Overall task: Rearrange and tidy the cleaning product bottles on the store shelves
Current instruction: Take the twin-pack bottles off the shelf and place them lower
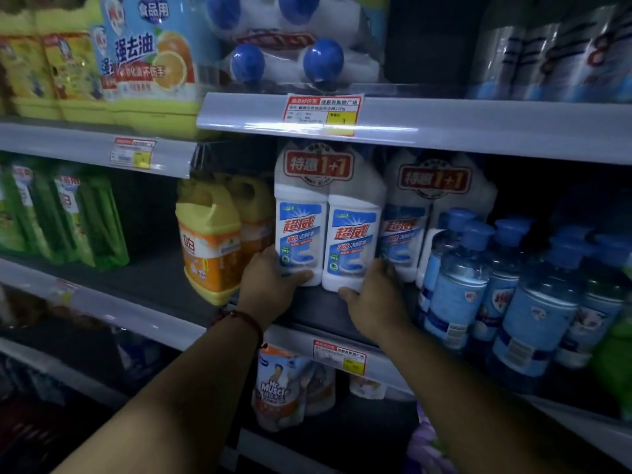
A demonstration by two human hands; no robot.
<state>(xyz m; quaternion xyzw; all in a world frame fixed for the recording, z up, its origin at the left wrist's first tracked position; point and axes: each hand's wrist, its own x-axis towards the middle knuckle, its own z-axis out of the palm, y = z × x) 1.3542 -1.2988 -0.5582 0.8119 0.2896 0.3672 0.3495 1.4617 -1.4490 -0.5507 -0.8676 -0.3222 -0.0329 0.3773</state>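
White twin pack (328, 217) of toilet cleaner stands on the middle shelf (307, 304), near its front edge, between the yellow-and-orange jugs (209, 244) on the left and a second twin pack (436, 196) just beside it on the right. Both hands are clamped on it low down — the left hand (273, 285) wraps the left bottle's base with the thumb across the front, and the right hand (374, 297) grips the lower right corner. The step looks like squaring this pack into line. Done well, the base stays flat on the shelf and slides rather than lifts, with even pressure from both sides so the labels face front. The blue pump bottles (461, 282) crowd in from the right — a skewed shove could nudge them.
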